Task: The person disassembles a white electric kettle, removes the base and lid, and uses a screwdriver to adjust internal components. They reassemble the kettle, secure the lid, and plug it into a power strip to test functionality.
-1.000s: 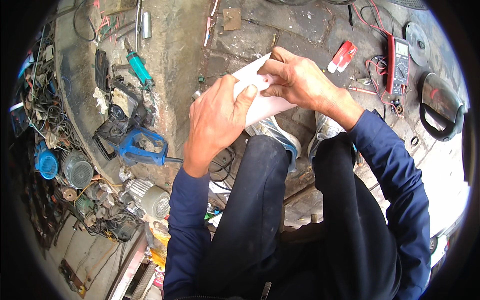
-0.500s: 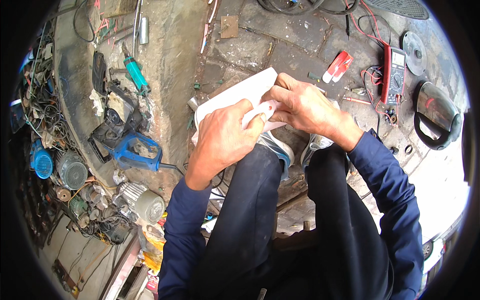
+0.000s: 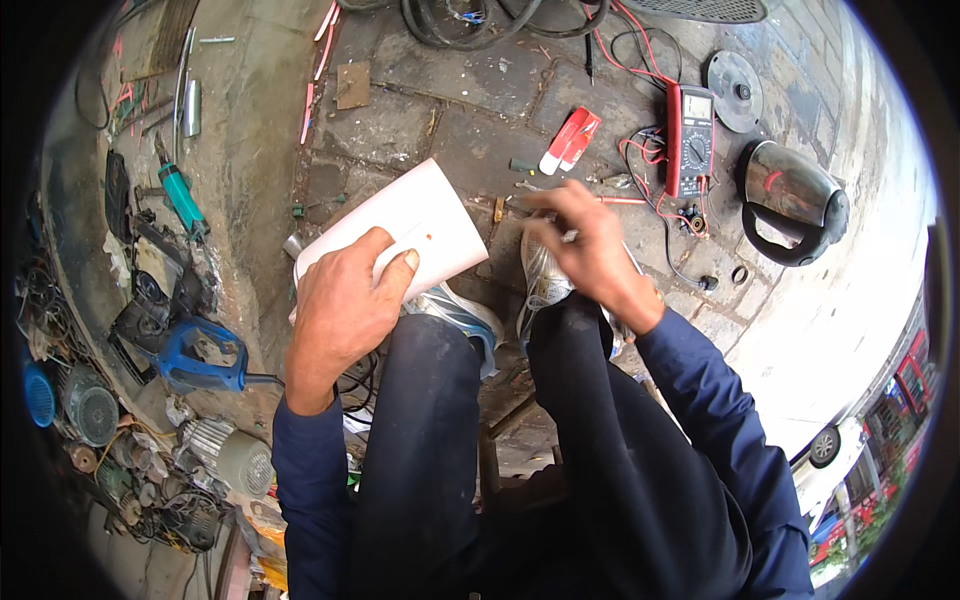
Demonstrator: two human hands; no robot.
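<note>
My left hand (image 3: 345, 300) grips the near-left side of a smooth, pale pinkish-white curved piece (image 3: 440, 215), apparently a plastic shell, with its thumb lying along the top. A small red spot and a thin slot show on the shell near that thumb. What kind of appliance it belongs to I cannot tell. To the right, my right hand (image 3: 595, 250) hovers above my right shoe (image 3: 545, 270), apart from the shell. Its fingers are bent and blurred by motion, so whether something small is between them is unclear.
A red multimeter (image 3: 690, 140) with leads, a kettle (image 3: 795, 205) and a round metal disc (image 3: 735, 90) lie on the right paving. A red-and-white piece (image 3: 572, 140) lies ahead. At left are a teal-handled tool (image 3: 183, 203), a blue-handled tool (image 3: 200, 355) and several motors (image 3: 230, 458).
My right hand has let go of the white shell and drawn away to the right, while my left hand keeps its hold. The view has swung rightward, so the surroundings appear farther left.
</note>
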